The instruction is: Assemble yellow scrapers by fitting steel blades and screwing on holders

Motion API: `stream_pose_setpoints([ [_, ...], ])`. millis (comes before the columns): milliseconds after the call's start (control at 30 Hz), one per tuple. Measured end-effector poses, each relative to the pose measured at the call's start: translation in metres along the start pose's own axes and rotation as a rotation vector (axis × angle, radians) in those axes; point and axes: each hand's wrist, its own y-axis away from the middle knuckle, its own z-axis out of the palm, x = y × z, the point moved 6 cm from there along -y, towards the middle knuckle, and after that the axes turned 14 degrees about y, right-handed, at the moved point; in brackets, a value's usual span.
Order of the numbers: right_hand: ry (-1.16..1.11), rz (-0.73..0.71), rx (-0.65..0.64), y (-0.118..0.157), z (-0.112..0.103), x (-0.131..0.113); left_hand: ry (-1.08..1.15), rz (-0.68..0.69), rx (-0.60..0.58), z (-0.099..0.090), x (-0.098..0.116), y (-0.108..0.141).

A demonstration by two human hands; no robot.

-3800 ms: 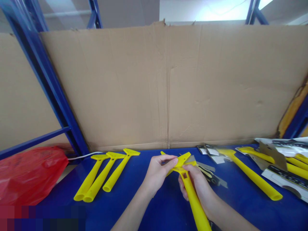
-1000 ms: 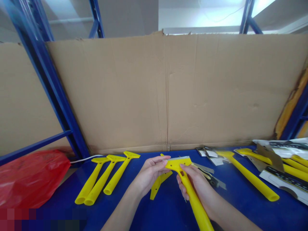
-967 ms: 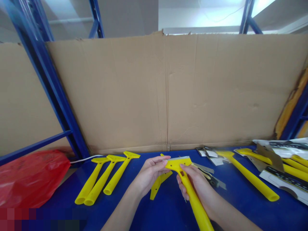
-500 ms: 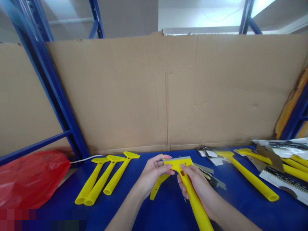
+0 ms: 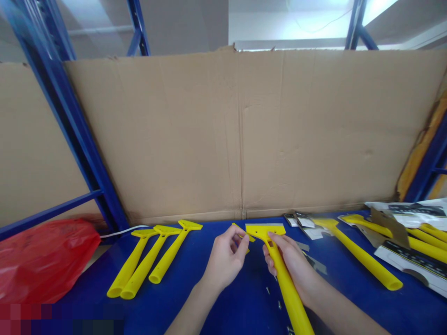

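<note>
Small screws (image 5: 279,305) beside the yellow scraper (image 5: 287,287)

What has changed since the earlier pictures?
The left hand has let go of the head of the yellow scraper and is now to its left. The scraper, held in the right hand, has shifted slightly right. The red bag stayed put.
</note>
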Motion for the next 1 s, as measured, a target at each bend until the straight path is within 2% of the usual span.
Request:
stream_pose_setpoints([
  [133,-0.004,-0.023,0.022,-0.006,-0.009,-0.001,-0.184,0.048,-0.196,0.021,0.014,0.012],
  [233,-0.001,-0.034,0.039,-0.010,-0.015,-0.002,-0.246,-0.031,-0.385,0.039,0.013,0.024],
  [367,-0.001,-0.043,0.061,-0.015,-0.022,-0.003,-0.305,-0.084,-0.509,0.054,0.011,0.036],
  [600,0.016,-0.044,0.076,-0.013,-0.021,-0.004,-0.274,-0.119,-0.605,0.066,0.014,0.045],
  [767,0.035,-0.042,0.074,-0.009,-0.019,-0.004,-0.241,-0.096,-0.611,0.070,0.011,0.045],
  [1000,0.041,-0.052,0.058,-0.007,-0.017,-0.006,-0.239,-0.170,-0.609,0.070,0.003,0.047],
])
